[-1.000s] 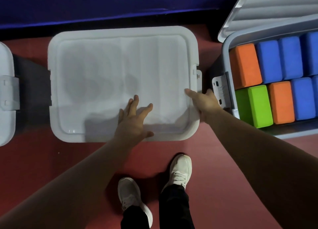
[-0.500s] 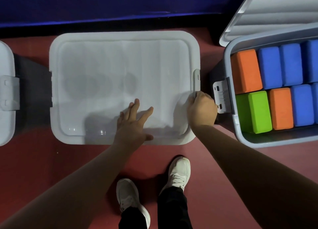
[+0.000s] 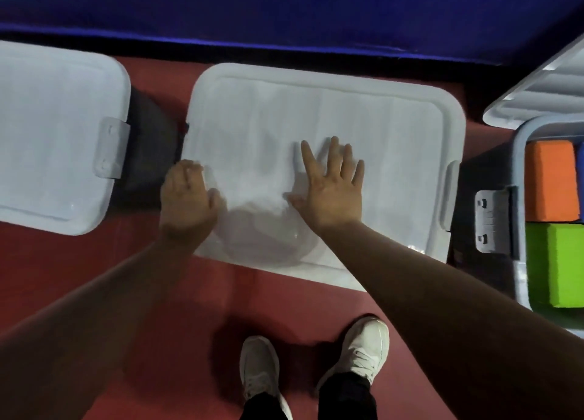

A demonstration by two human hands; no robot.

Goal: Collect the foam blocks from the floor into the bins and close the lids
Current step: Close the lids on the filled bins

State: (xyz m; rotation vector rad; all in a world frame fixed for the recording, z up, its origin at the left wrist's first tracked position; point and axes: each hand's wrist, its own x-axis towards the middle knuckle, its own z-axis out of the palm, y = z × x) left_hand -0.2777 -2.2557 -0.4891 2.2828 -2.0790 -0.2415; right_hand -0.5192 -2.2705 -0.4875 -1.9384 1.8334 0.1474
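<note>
Red floor (image 3: 47,261), head view | middle lid (image 3: 347,119) down on its bin; our right hand (image 3: 331,192) presses it flat, fingers spread, our left hand (image 3: 186,195) curls over its left edge (latch hidden) | we judge: snap that side, then shut right bin (image 3: 518,154) holding foam blocks (image 3: 550,182).

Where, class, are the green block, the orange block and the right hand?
green block (image 3: 556,261): head view, top face.
orange block (image 3: 551,179): head view, top face.
right hand (image 3: 331,189): head view, back of the hand.
</note>
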